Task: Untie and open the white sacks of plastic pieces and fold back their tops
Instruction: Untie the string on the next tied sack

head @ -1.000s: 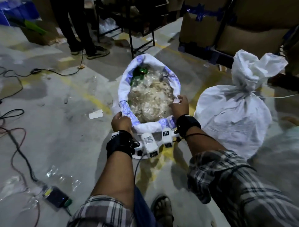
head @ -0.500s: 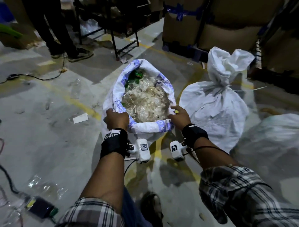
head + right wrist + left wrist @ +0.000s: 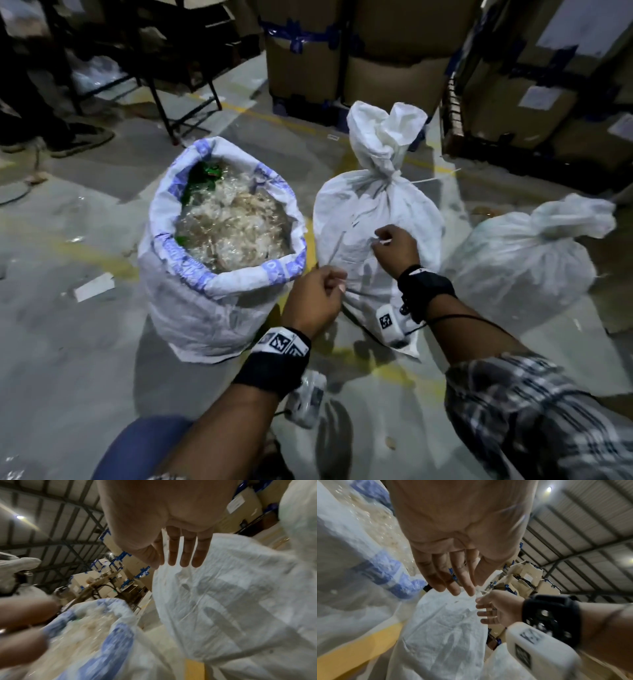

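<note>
White woven sacks on the concrete floor (image 3: 85, 342): the open sack (image 3: 212, 308) sits left with its top rolled back over clear plastic pieces (image 3: 233, 229), and the tied sack (image 3: 373, 219) stands just right of it, neck still knotted. From the head cam both hands look loosely curled near the tied sack's front. The left wrist cam shows more: left hand (image 3: 453, 555) and right hand (image 3: 496, 608) pinching a thin white string (image 3: 483, 592) together. Right wrist cam only shows the fingers (image 3: 185, 550) hanging over the fabric.
</note>
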Available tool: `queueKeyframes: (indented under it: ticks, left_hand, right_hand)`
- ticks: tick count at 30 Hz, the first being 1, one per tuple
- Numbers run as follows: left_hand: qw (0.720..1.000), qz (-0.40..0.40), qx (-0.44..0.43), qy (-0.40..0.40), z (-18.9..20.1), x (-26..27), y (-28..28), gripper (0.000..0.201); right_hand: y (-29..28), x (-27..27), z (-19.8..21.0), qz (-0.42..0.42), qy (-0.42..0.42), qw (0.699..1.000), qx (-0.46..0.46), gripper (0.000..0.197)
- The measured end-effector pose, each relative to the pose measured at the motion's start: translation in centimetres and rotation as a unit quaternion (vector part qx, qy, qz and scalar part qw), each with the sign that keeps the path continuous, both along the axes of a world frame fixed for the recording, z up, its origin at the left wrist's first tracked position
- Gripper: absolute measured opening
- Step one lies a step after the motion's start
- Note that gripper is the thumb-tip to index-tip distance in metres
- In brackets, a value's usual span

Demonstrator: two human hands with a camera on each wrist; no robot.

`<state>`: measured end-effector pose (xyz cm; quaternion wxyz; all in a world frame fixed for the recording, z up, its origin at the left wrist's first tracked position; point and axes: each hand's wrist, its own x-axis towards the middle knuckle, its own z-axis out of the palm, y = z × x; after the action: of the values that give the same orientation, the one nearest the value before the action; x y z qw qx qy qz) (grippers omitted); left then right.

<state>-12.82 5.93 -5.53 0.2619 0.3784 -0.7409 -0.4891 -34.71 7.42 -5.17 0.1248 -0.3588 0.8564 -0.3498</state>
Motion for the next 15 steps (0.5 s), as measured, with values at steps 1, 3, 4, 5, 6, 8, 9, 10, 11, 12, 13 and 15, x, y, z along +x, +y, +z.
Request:
queueKeyframes:
  ticks: [1,3,4,5,6,8,9,10,11,12,13,15]
  left_hand:
    - [1.000,-0.014,0.006,-0.006,-0.4,-0.3,0.2,0.017]
    - [0.999,-0.033,0.013,-0.033,-0.9,-0.8,0.4,0.016]
    - [0.998,-0.039,0.012,-0.050,-1.0,-1.0,0.3,0.015]
    - [0.997,-0.042,0.010,-0.063,-1.1,-1.2,0.3,0.015]
    - [0.997,-0.041,0.003,-0.070,-0.9,-1.5,0.2,0.015]
    - [0.996,-0.038,-0.022,-0.078,-0.5,-2.0,-0.1,0.014]
    - [0.995,-0.039,-0.034,-0.080,-0.3,-2.3,-0.1,0.015]
    - [0.995,-0.041,-0.040,-0.081,-0.1,-2.4,-0.1,0.015]
    - [0.995,-0.044,-0.042,-0.083,0.0,-2.6,-0.1,0.015]
    - [0.994,-0.046,-0.044,-0.084,0.1,-2.7,-0.1,0.015]
    - [0.994,-0.048,-0.044,-0.087,0.3,-2.8,0.0,0.015]
    - [0.994,-0.050,-0.042,-0.090,0.4,-2.9,0.0,0.015]
  right_hand:
    - [-0.3,-1.2,0.1,-0.026,0.006,1.000,-0.002,0.036]
    - [-1.3,-3.1,0.0,-0.075,0.021,0.997,-0.009,0.050]
    - [-2.0,-3.9,-0.1,-0.089,0.023,0.996,-0.010,0.058]
    - [-2.8,-4.7,-0.2,-0.095,0.021,0.995,-0.008,0.067]
    - [-3.5,-5.3,-0.4,-0.097,0.017,0.995,0.000,0.074]
    - [-5.0,-6.3,-0.9,-0.101,0.019,0.994,0.030,0.078]
    - [-5.5,-6.7,-1.2,-0.100,0.026,0.994,0.044,0.075]
    - [-5.8,-7.0,-1.5,-0.096,0.033,0.993,0.052,0.068]
    - [-6.0,-7.2,-1.7,-0.094,0.039,0.993,0.055,0.060]
    - [-6.1,-7.4,-1.9,-0.092,0.044,0.993,0.054,0.052]
    - [-6.0,-7.4,-2.0,-0.089,0.052,0.993,0.054,0.046]
    - [-5.4,-7.0,-2.0,-0.078,0.077,0.992,0.058,0.034]
